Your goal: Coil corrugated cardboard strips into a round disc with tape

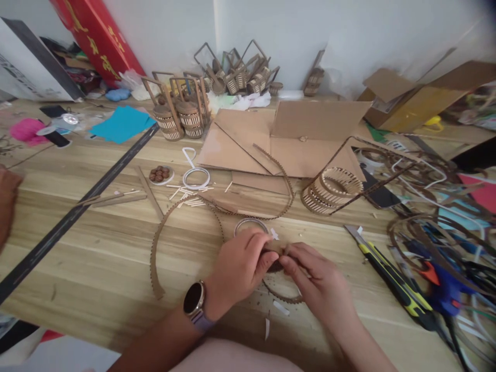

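Note:
My left hand [240, 266], with a watch on its wrist, and my right hand [315, 281] meet near the table's front edge. Both pinch a small brown cardboard piece [276, 249] between their fingertips. A toothed cardboard ring [284, 297] lies under my hands. Just behind my left hand sits a clear tape roll [250, 223]. A long toothed cardboard strip [170, 235] curves across the wood to the left.
A half-built slatted basket [329, 188] lies behind, with flat cardboard sheets [287, 137] and finished lanterns [180, 111] further back. A yellow utility knife [391, 276] and tangled offcuts are at right. A black ruler [77, 209] crosses the left. Another person's hand [5, 201] is at the left edge.

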A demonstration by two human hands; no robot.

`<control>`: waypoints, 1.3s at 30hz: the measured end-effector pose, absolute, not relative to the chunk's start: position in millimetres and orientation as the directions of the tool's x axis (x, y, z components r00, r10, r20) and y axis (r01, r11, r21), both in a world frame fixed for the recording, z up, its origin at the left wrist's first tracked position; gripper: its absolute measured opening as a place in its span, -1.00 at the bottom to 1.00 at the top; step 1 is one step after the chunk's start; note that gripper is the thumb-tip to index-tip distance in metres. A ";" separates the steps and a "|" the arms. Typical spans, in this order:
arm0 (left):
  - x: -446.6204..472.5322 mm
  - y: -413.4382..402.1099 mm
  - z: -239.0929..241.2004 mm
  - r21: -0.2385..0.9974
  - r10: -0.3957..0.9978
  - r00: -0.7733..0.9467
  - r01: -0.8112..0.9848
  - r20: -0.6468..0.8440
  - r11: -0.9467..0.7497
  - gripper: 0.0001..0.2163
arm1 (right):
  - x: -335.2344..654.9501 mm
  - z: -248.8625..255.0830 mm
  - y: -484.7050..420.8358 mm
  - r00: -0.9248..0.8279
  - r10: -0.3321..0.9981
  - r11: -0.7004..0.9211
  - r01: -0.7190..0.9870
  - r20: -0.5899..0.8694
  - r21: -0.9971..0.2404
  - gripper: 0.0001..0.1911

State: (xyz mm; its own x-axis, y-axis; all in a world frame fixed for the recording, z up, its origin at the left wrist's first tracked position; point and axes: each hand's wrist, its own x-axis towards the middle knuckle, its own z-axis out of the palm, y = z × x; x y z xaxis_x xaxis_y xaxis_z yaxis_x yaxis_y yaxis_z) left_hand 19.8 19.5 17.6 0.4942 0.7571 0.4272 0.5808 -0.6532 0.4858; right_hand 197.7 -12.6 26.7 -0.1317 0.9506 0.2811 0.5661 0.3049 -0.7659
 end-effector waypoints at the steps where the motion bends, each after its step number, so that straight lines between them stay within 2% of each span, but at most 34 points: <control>1: 20.8 18.5 16.1 0.520 0.771 0.443 0.571 0.457 -0.636 -0.59 | 198.2 26.1 -12.3 -0.062 0.960 0.259 0.568 0.273 -0.781 -0.75; 3: 23.0 16.0 11.8 0.570 0.787 0.376 0.546 0.489 -0.615 -0.54 | 199.1 25.0 -11.6 0.068 0.970 0.158 0.552 0.233 -0.819 -0.70; 5: 25.8 13.2 7.0 0.587 0.802 0.388 0.547 0.454 -0.597 -0.40 | 198.8 24.0 -11.2 0.156 0.972 0.073 0.516 0.178 -0.854 -0.68; 8: 29.0 10.5 1.8 0.598 0.832 0.418 0.580 0.365 -0.553 -0.21 | 194.6 22.3 -11.7 0.179 0.978 0.017 0.458 0.111 -0.889 -0.69; 10: 29.6 10.8 0.8 0.586 0.837 0.410 0.599 0.361 -0.546 -0.18 | 191.2 21.1 -12.1 0.148 0.984 0.019 0.446 0.095 -0.895 -0.69; 16: 27.3 15.2 3.3 0.499 0.807 0.444 0.635 0.389 -0.590 -0.31 | 191.8 17.9 -10.0 0.008 0.993 0.101 0.505 0.122 -0.857 -0.71; 30: 25.7 12.1 11.7 0.520 0.831 0.443 0.648 0.336 -0.556 -0.45 | 189.5 16.7 -10.9 -0.070 0.997 0.074 0.489 0.045 -0.869 -0.63; 34: 26.7 10.7 14.6 0.498 0.841 0.432 0.678 0.325 -0.541 -0.44 | 188.6 17.8 -9.6 -0.035 0.999 0.045 0.446 0.033 -0.894 -0.62; 38: 28.7 9.2 16.0 0.449 0.846 0.401 0.721 0.351 -0.528 -0.43 | 186.3 15.9 -9.5 0.123 0.989 -0.114 0.291 -0.081 -0.950 -0.85; 39: 29.1 9.0 16.2 0.426 0.843 0.397 0.734 0.363 -0.529 -0.43 | 185.9 15.2 -9.4 0.150 0.983 -0.145 0.247 -0.110 -0.958 -0.85</control>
